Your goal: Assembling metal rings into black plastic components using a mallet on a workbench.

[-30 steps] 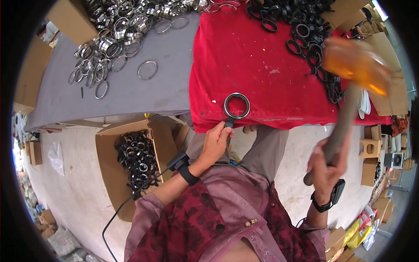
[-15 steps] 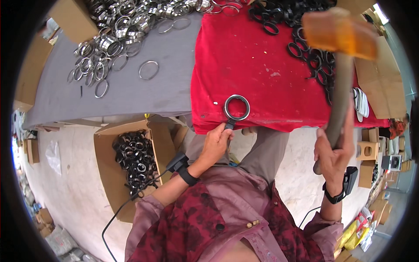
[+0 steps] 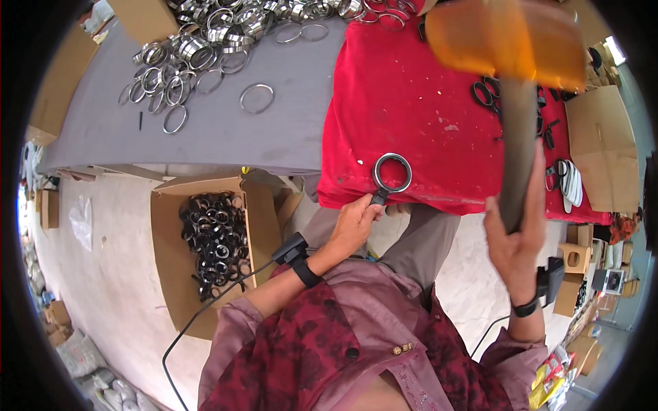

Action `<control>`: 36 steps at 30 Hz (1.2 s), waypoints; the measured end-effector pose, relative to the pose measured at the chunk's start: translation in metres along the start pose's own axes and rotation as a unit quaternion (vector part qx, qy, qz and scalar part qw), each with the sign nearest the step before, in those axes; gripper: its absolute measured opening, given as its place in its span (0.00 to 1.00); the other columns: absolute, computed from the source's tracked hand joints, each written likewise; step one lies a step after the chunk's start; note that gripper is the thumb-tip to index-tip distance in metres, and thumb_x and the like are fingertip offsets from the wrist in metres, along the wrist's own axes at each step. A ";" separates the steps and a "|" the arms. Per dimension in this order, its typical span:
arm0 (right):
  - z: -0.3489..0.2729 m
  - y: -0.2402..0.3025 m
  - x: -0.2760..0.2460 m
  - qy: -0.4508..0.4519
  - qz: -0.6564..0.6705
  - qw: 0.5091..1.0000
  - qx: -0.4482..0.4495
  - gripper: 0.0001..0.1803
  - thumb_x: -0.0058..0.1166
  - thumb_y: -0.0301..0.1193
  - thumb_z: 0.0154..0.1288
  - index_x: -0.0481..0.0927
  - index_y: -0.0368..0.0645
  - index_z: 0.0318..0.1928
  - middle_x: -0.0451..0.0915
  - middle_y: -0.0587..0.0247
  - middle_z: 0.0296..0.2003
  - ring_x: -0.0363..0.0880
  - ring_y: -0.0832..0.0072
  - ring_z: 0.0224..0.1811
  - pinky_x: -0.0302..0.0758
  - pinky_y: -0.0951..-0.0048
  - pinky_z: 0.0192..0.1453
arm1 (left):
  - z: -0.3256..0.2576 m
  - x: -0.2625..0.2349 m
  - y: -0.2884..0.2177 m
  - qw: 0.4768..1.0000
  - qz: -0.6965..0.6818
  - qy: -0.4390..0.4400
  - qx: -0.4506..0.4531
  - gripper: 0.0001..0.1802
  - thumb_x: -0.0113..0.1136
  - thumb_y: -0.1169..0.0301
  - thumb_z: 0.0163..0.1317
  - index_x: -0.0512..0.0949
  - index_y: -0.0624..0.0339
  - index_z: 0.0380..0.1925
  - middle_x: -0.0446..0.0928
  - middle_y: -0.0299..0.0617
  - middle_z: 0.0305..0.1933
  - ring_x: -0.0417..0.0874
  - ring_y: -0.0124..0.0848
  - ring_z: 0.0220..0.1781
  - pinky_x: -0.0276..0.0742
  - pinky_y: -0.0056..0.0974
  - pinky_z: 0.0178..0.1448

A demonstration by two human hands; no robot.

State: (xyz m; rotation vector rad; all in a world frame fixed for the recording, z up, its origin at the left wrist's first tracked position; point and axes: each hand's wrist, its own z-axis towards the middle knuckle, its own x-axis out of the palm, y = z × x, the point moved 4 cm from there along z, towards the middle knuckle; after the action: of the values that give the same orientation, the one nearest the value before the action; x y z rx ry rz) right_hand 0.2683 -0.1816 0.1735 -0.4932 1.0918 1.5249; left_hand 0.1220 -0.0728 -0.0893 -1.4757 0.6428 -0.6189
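beside table, rings in carton

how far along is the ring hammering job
Done: a box of dark rings beside the table. In hand: left hand steadies one ring on the red cloth; right hand holds a raised mallet. Left: many loose metal rings on the grey tabletop.
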 end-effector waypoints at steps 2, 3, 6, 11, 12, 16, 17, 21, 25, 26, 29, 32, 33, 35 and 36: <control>-0.038 -0.025 0.031 0.118 0.002 0.992 0.044 0.47 0.50 0.12 0.58 0.53 0.41 0.79 0.63 0.38 0.74 0.72 0.46 0.70 0.73 0.67 0.66 | 0.006 0.008 -0.003 1.000 -0.008 0.014 0.003 0.13 0.49 0.70 0.76 0.76 0.67 0.34 0.80 0.41 0.28 0.81 0.28 0.32 0.76 0.35 0.40; -0.052 -0.033 0.043 0.227 0.039 0.970 0.085 0.48 0.50 0.12 0.57 0.54 0.43 0.79 0.65 0.38 0.72 0.73 0.44 0.67 0.74 0.67 0.65 | 0.007 0.012 -0.003 1.000 -0.012 0.020 0.001 0.12 0.50 0.71 0.76 0.76 0.67 0.34 0.80 0.41 0.28 0.81 0.27 0.32 0.76 0.35 0.41; -0.033 -0.033 0.030 0.218 0.040 0.968 0.121 0.49 0.50 0.11 0.55 0.56 0.46 0.79 0.72 0.39 0.67 0.79 0.42 0.59 0.77 0.66 0.60 | 0.006 0.009 -0.003 1.000 0.018 0.026 0.003 0.12 0.50 0.71 0.76 0.76 0.68 0.34 0.80 0.41 0.29 0.81 0.27 0.33 0.77 0.35 0.41; -0.047 0.005 0.006 0.046 0.002 0.997 0.055 0.46 0.53 0.13 0.55 0.58 0.36 0.77 0.74 0.34 0.64 0.86 0.44 0.44 0.82 0.62 0.46 | 0.003 0.004 0.002 1.000 0.008 0.002 0.002 0.13 0.49 0.71 0.76 0.76 0.68 0.34 0.80 0.42 0.28 0.81 0.28 0.32 0.77 0.36 0.41; -0.057 0.003 0.007 0.020 -0.001 0.997 0.071 0.46 0.53 0.13 0.55 0.58 0.34 0.77 0.73 0.32 0.64 0.86 0.44 0.43 0.82 0.62 0.45 | 0.003 0.004 0.001 1.000 0.013 -0.002 0.009 0.13 0.49 0.71 0.76 0.75 0.68 0.34 0.80 0.42 0.28 0.81 0.28 0.32 0.77 0.36 0.41; -0.092 -0.026 0.049 0.237 0.007 0.966 0.099 0.51 0.55 0.15 0.55 0.57 0.60 0.79 0.74 0.45 0.32 0.76 0.44 0.28 0.75 0.45 0.35 | 0.007 0.011 -0.002 1.000 -0.002 0.022 0.006 0.13 0.50 0.71 0.76 0.75 0.68 0.33 0.80 0.43 0.27 0.82 0.29 0.31 0.77 0.36 0.40; -0.081 -0.024 0.046 0.239 0.009 0.966 0.094 0.51 0.55 0.15 0.55 0.57 0.60 0.79 0.74 0.45 0.32 0.76 0.44 0.28 0.75 0.45 0.35 | 0.007 0.009 0.000 1.000 0.016 0.012 0.019 0.13 0.50 0.71 0.76 0.75 0.68 0.33 0.80 0.43 0.27 0.82 0.30 0.31 0.77 0.36 0.40; -0.049 0.003 0.014 0.152 0.008 0.987 0.046 0.49 0.54 0.14 0.54 0.58 0.50 0.79 0.81 0.40 0.45 0.82 0.43 0.40 0.80 0.53 0.42 | 0.004 0.004 -0.005 0.999 0.020 -0.008 0.031 0.13 0.50 0.70 0.76 0.75 0.67 0.33 0.80 0.44 0.27 0.82 0.31 0.30 0.76 0.37 0.38; -0.081 -0.006 0.021 0.119 -0.031 0.989 0.081 0.48 0.53 0.15 0.55 0.57 0.44 0.79 0.81 0.38 0.50 0.83 0.42 0.40 0.80 0.53 0.44 | 0.005 0.005 -0.007 0.999 0.032 0.002 0.023 0.13 0.53 0.68 0.74 0.76 0.67 0.33 0.82 0.49 0.28 0.85 0.39 0.31 0.77 0.42 0.37; -0.089 -0.014 0.035 0.221 -0.049 0.969 0.103 0.49 0.53 0.15 0.54 0.57 0.48 0.79 0.81 0.40 0.47 0.82 0.42 0.39 0.79 0.52 0.43 | 0.006 0.005 -0.008 0.999 0.032 0.003 0.019 0.13 0.53 0.68 0.74 0.76 0.67 0.34 0.81 0.49 0.28 0.85 0.40 0.31 0.77 0.42 0.37; -0.078 -0.015 0.033 0.257 -0.023 0.959 0.115 0.50 0.52 0.14 0.54 0.57 0.55 0.79 0.80 0.43 0.41 0.80 0.42 0.37 0.78 0.50 0.41 | 0.008 0.008 -0.007 0.999 0.039 0.008 0.024 0.14 0.52 0.67 0.75 0.76 0.67 0.33 0.81 0.49 0.27 0.84 0.40 0.30 0.77 0.42 0.37; -0.050 -0.002 0.003 0.155 0.005 0.982 0.106 0.49 0.52 0.14 0.56 0.57 0.53 0.80 0.79 0.39 0.53 0.82 0.41 0.44 0.80 0.57 0.47 | 0.005 0.006 -0.006 0.999 0.049 -0.001 0.021 0.14 0.51 0.68 0.75 0.75 0.67 0.33 0.80 0.47 0.27 0.83 0.36 0.30 0.75 0.40 0.37; -0.044 0.001 -0.004 0.108 0.007 0.990 0.093 0.49 0.52 0.14 0.57 0.56 0.51 0.80 0.78 0.37 0.59 0.83 0.41 0.48 0.80 0.61 0.50 | 0.003 0.004 -0.005 0.999 0.052 -0.011 0.009 0.13 0.50 0.69 0.76 0.75 0.67 0.33 0.80 0.44 0.27 0.81 0.31 0.30 0.74 0.37 0.37; -0.044 -0.003 -0.020 0.014 -0.015 0.994 0.108 0.47 0.53 0.13 0.60 0.53 0.43 0.80 0.62 0.38 0.75 0.76 0.50 0.68 0.76 0.69 0.61 | 0.002 0.004 -0.006 0.999 0.050 -0.007 0.006 0.13 0.50 0.69 0.76 0.75 0.67 0.34 0.80 0.44 0.27 0.81 0.31 0.30 0.74 0.37 0.37; -0.049 -0.005 -0.020 -0.029 0.010 0.989 0.144 0.48 0.53 0.13 0.59 0.52 0.43 0.80 0.59 0.38 0.76 0.73 0.51 0.71 0.74 0.68 0.63 | 0.002 0.004 -0.005 0.999 0.049 -0.006 0.000 0.13 0.50 0.69 0.76 0.75 0.67 0.34 0.80 0.44 0.27 0.81 0.31 0.30 0.74 0.37 0.37</control>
State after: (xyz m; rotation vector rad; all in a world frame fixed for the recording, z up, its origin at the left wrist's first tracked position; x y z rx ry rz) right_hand 0.2661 -0.2333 0.1640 -0.2386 1.2487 1.3613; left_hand 0.1262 -0.0745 -0.0839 -1.4371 0.7010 -0.5333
